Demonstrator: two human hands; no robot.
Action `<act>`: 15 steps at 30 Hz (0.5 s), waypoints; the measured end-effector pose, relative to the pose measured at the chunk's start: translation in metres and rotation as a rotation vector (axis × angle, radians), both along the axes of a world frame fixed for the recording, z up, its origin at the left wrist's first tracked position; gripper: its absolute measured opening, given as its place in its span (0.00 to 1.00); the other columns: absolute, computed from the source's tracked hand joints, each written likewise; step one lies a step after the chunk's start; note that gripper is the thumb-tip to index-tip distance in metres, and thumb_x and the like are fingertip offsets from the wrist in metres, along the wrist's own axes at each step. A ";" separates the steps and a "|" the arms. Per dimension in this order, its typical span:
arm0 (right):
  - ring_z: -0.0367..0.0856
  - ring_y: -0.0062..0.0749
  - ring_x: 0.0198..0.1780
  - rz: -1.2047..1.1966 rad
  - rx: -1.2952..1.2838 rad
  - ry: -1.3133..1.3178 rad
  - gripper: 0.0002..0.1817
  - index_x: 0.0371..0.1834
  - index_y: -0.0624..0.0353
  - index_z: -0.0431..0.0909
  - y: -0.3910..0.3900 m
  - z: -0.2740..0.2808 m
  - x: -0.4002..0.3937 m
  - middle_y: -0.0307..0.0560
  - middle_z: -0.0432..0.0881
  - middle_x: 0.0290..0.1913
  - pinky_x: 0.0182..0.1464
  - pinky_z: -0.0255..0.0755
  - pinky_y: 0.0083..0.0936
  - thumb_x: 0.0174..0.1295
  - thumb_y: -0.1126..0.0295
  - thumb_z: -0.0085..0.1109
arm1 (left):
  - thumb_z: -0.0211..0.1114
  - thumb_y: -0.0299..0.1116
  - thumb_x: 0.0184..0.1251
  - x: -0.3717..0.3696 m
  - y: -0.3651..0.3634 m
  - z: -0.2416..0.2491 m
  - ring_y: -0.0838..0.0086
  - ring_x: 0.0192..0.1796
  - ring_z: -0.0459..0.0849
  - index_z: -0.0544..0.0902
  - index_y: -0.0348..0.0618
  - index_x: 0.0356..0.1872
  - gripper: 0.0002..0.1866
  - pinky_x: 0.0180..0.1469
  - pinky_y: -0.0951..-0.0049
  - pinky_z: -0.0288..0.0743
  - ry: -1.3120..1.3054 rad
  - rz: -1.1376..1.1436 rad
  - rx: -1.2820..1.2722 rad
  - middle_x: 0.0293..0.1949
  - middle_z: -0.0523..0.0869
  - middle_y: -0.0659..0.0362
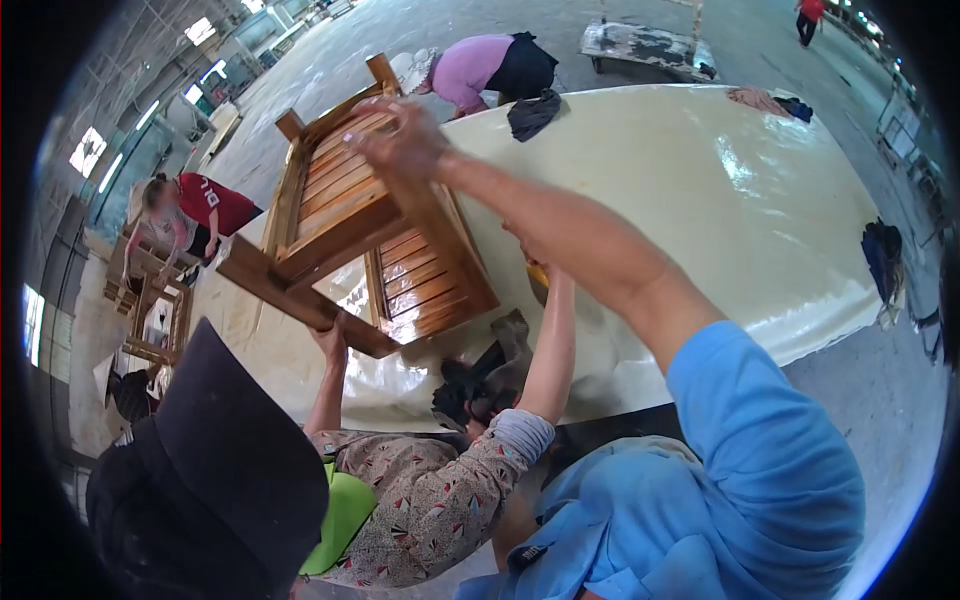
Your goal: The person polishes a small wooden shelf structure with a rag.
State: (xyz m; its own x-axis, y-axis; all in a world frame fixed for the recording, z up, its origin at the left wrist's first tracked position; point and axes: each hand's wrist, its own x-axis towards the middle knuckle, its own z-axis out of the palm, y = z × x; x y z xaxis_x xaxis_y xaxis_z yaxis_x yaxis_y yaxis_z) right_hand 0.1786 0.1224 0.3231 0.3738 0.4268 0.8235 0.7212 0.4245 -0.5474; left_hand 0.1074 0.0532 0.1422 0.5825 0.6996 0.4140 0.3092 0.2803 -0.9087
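Note:
A brown wooden chair (345, 225) with slatted panels lies tipped on the pale covered table. My right hand (405, 140), blurred by motion, reaches across to the chair's upper side, its fingers apart over the frame. My left hand (475, 428) is low in the middle, mostly hidden behind a co-worker's arm, with its fingers in a bunched dark cloth (495, 370). That co-worker's hand (330, 338) grips the lower frame of the chair. The co-worker's other hand (530, 250) is by its right side, near a small yellow item (538, 274).
The shiny covered table (650, 160) stretches to the right, with dark cloths (882, 260) at its edge. A person in pink (480, 70) bends at the far side. Another, in red (215, 200), handles a wooden frame (160, 310). A cart (648, 48) stands behind.

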 end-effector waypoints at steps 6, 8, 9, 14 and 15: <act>0.81 0.24 0.29 0.471 -0.159 0.502 0.18 0.55 0.65 0.78 -0.073 0.012 0.032 0.45 0.83 0.32 0.36 0.81 0.29 0.63 0.70 0.65 | 0.53 0.34 0.76 0.067 -0.061 0.005 0.63 0.59 0.81 0.75 0.33 0.62 0.20 0.62 0.71 0.72 0.149 -0.188 -0.045 0.57 0.83 0.54; 0.81 0.25 0.29 0.500 -0.170 0.504 0.18 0.56 0.64 0.77 -0.104 -0.001 0.046 0.45 0.82 0.31 0.35 0.80 0.27 0.64 0.72 0.63 | 0.56 0.35 0.74 0.066 -0.077 0.000 0.66 0.56 0.82 0.78 0.35 0.60 0.19 0.59 0.72 0.72 -1.000 -0.584 -0.801 0.55 0.84 0.52; 0.81 0.26 0.29 0.537 -0.177 0.502 0.18 0.58 0.64 0.76 -0.117 -0.006 0.051 0.44 0.81 0.30 0.34 0.80 0.25 0.66 0.74 0.60 | 0.58 0.36 0.72 0.063 -0.082 -0.001 0.67 0.55 0.83 0.79 0.37 0.59 0.19 0.58 0.73 0.72 -1.596 -0.743 -1.167 0.54 0.85 0.51; 0.81 0.28 0.31 0.420 -0.185 0.532 0.20 0.61 0.65 0.74 -0.201 -0.007 0.063 0.46 0.81 0.30 0.37 0.81 0.27 0.66 0.72 0.59 | 0.63 0.34 0.67 0.051 -0.124 -0.001 0.70 0.51 0.83 0.81 0.39 0.57 0.19 0.56 0.75 0.72 -2.150 -0.917 -1.860 0.50 0.85 0.49; 0.81 0.29 0.32 0.382 -0.188 0.538 0.22 0.62 0.66 0.72 -0.219 -0.004 0.063 0.47 0.81 0.30 0.39 0.81 0.28 0.65 0.71 0.57 | 0.62 0.33 0.68 0.049 -0.131 0.003 0.70 0.51 0.83 0.81 0.40 0.57 0.18 0.56 0.74 0.73 -2.171 -0.858 -2.263 0.50 0.85 0.50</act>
State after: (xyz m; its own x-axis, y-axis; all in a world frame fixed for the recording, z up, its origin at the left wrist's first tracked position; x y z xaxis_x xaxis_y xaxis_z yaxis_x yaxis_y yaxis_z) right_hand 0.2413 -0.0965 0.3193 0.5052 0.7274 0.4644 0.1466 0.4580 -0.8768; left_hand 0.1565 -0.0777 0.1449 0.7939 0.5970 0.1156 -0.1560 0.0163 0.9876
